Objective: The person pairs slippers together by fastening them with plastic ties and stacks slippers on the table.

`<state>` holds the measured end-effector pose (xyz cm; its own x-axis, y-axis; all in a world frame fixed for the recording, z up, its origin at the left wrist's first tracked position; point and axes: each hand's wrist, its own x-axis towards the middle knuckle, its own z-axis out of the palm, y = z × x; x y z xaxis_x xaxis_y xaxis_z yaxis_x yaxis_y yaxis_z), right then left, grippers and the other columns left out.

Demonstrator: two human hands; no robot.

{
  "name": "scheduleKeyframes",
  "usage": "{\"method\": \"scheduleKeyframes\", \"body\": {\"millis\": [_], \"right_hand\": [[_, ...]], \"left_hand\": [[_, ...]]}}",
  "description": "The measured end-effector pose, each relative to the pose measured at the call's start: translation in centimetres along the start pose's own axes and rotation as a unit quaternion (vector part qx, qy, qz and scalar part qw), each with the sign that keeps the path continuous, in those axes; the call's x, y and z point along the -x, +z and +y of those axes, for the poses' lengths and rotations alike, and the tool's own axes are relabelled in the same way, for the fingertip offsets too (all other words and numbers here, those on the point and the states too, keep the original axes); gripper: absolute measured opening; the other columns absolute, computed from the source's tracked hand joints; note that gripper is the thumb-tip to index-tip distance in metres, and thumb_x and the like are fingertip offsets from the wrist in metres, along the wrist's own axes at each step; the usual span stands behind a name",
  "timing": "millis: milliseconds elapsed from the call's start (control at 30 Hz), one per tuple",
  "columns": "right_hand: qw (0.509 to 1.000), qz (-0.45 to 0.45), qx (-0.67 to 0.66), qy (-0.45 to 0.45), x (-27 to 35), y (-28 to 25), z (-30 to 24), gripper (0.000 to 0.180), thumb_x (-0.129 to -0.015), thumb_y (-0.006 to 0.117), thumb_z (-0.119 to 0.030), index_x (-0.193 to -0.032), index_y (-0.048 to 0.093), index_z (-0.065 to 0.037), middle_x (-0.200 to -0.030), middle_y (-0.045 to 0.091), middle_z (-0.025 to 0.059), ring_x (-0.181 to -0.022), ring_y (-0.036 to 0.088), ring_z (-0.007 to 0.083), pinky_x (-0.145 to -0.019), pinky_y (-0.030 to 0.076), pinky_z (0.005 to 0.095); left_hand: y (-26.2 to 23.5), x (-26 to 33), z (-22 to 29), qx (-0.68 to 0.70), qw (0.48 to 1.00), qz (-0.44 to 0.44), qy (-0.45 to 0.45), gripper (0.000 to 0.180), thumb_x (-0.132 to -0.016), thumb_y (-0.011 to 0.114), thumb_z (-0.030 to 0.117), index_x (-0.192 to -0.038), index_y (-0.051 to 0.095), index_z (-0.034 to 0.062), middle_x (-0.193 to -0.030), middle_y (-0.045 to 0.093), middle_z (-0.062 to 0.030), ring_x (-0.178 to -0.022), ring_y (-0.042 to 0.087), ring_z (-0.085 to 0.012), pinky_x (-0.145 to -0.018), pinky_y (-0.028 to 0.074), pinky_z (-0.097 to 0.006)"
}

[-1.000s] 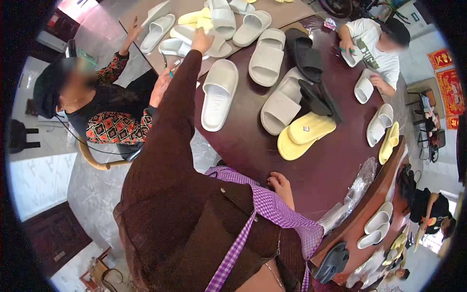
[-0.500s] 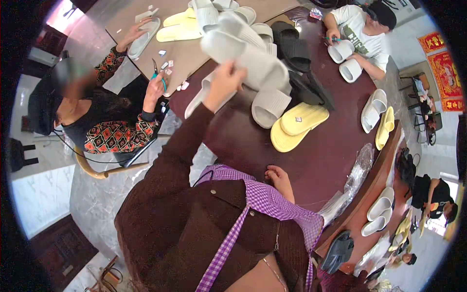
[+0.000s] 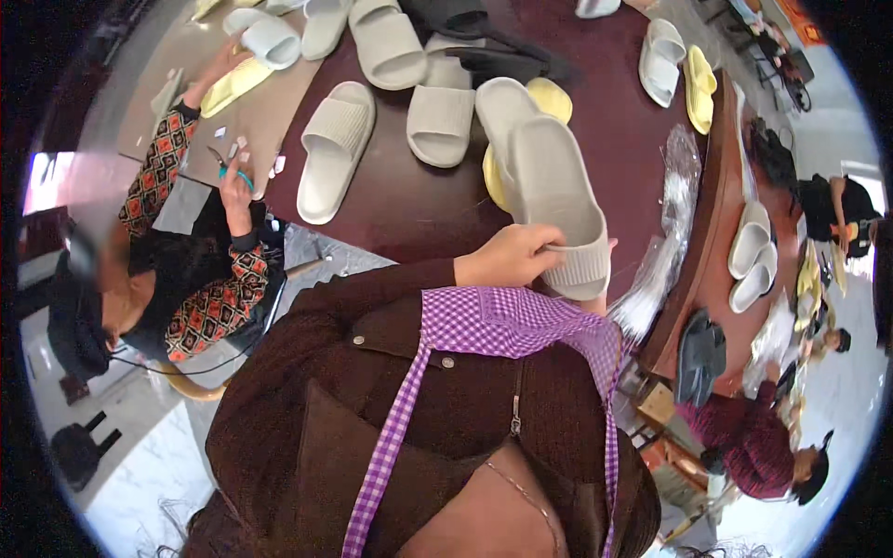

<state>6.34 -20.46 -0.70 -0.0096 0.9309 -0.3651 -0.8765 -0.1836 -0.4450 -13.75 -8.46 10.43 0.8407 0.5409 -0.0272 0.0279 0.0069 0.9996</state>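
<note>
You have the upper grey slide (image 3: 563,195) just left of the crumpled clear plastic film (image 3: 674,205), in front of your purple-and-white gingham apron (image 3: 521,321). Your left hand (image 3: 507,256) has its grip closed on the edge of the strap. Your right hand (image 3: 595,304) is mostly hidden beneath the toe end; you cannot tell how firmly its grip is closed. The slide looks moulded and matt, with a rounded sole and a broad strap with fine ribs. Its toe points back toward you; its long axis slants from far left of the film to nearer it. The lower grey slide (image 3: 502,98) overlaps underneath, its far end showing.

The film lies in a long, glossy, wrinkled strip on the dark red, smooth worktop (image 3: 400,228); any contents are unclear. Further left of it, past your held pair, lies a ribbed grey slide (image 3: 337,153), and yellow slides (image 3: 551,98) peek out behind the pair.
</note>
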Motion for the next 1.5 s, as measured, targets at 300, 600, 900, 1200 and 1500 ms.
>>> {"method": "scheduleKeyframes", "body": {"millis": [300, 600, 900, 1200, 1500], "right_hand": [[0.948, 0.213, 0.200, -0.129, 4.7, 2.6, 4.9, 0.057, -0.091, 0.037, -0.047, -0.133, 0.035, -0.007, -0.136, 0.036, 0.0109, -0.120, 0.042, 0.0275, -0.101, 0.035, 0.0396], [0.938, 0.262, 0.124, -0.189, -1.7, -3.5, 2.0, 0.048, -0.091, 0.038, -0.042, -0.126, 0.042, -0.009, -0.127, 0.045, 0.0095, -0.114, 0.046, 0.0275, -0.098, 0.038, 0.0415], [0.925, 0.302, 0.008, -0.230, 0.9, -10.2, -4.3, 0.042, -0.090, 0.039, -0.038, -0.120, 0.048, -0.010, -0.120, 0.053, 0.0085, -0.110, 0.050, 0.0276, -0.094, 0.041, 0.0451], [0.922, 0.338, 0.092, -0.164, 5.2, -8.4, 0.3, 0.038, -0.086, 0.051, -0.033, -0.115, 0.050, -0.008, -0.118, 0.053, 0.0066, -0.106, 0.052, 0.0277, -0.088, 0.041, 0.0503], [0.939, 0.298, -0.055, -0.162, 7.1, -8.9, 0.7, 0.031, -0.087, 0.054, -0.025, -0.113, 0.049, -0.009, -0.113, 0.054, 0.0070, -0.106, 0.050, 0.0240, -0.089, 0.041, 0.0426]], "left_hand": [[6.0, -4.1, 2.9, 0.320, 0.942, -0.054, -0.086, 0.029, -0.089, 0.051, 0.016, -0.108, 0.045, -0.0048, -0.085, 0.058, -0.0120, -0.061, 0.060, -0.0120, -0.053, 0.047, -0.025], [9.1, -3.7, 1.6, 0.096, 0.976, -0.143, 0.134, 0.029, -0.085, 0.052, 0.014, -0.107, 0.046, -0.0036, -0.097, 0.055, -0.0199, -0.081, 0.060, -0.0230, -0.068, 0.049, -0.036], [-5.8, -6.1, -4.4, -0.452, 0.836, 0.265, 0.161, 0.054, -0.069, 0.068, 0.028, -0.114, 0.049, 0.0039, -0.123, 0.039, -0.0243, -0.102, 0.047, -0.0430, -0.087, 0.039, -0.049], [-8.7, -9.1, -11.4, -0.439, 0.862, 0.252, 0.028, 0.057, -0.075, 0.063, 0.035, -0.121, 0.046, 0.0059, -0.125, 0.041, -0.0276, -0.101, 0.052, -0.0403, -0.082, 0.046, -0.046], [-9.0, -2.6, -11.1, 0.439, 0.875, 0.180, -0.094, 0.050, -0.089, 0.041, 0.037, -0.129, 0.039, 0.0062, -0.123, 0.047, -0.0231, -0.105, 0.052, -0.0377, -0.077, 0.048, -0.051]]}}
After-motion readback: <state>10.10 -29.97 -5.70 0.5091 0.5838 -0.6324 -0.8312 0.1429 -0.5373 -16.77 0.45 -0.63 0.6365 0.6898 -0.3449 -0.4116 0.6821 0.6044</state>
